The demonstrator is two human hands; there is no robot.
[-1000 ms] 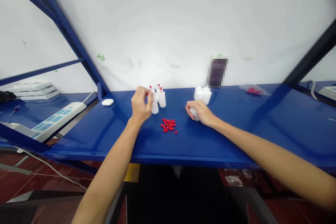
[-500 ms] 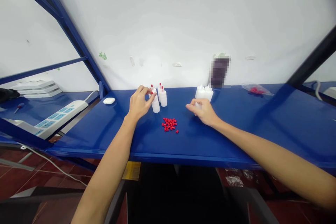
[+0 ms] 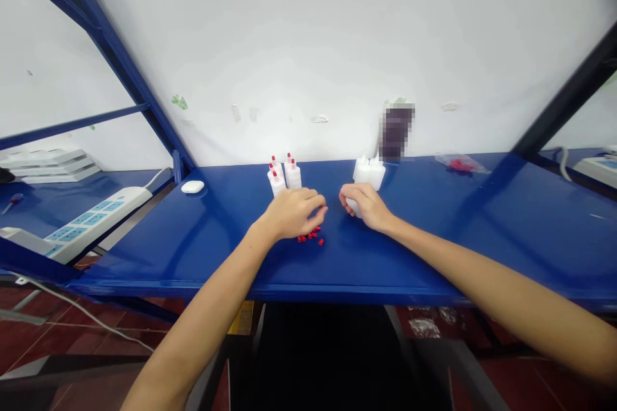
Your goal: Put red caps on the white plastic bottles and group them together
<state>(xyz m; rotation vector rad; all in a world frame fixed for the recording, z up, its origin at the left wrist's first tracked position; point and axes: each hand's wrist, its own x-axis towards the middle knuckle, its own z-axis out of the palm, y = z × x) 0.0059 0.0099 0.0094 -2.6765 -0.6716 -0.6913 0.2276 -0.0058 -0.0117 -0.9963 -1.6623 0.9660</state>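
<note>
Several white bottles with red tips (image 3: 294,176) stand upright at the middle left of the blue table. In front of them my left hand (image 3: 297,212) hovers over a pile of small red caps (image 3: 311,236), thumb and fingers curled, partly covering the pile; whether it holds a cap cannot be seen. To the right, my right hand (image 3: 364,203) is wrapped round a white bottle (image 3: 354,207), which shows between its fingers. Just behind that hand is a group of white bottles without red tips (image 3: 370,173).
A white oval case (image 3: 193,187) lies at the table's back left. Further left is a white power strip (image 3: 99,217). A clear bag of red pieces (image 3: 461,164) lies at the back right. Blue frame posts (image 3: 166,122) rise at the sides.
My left hand has moved right and nearer to me, from the red-tipped bottles to the cap pile. My right hand has drawn slightly away from the white group with a bottle in it.
</note>
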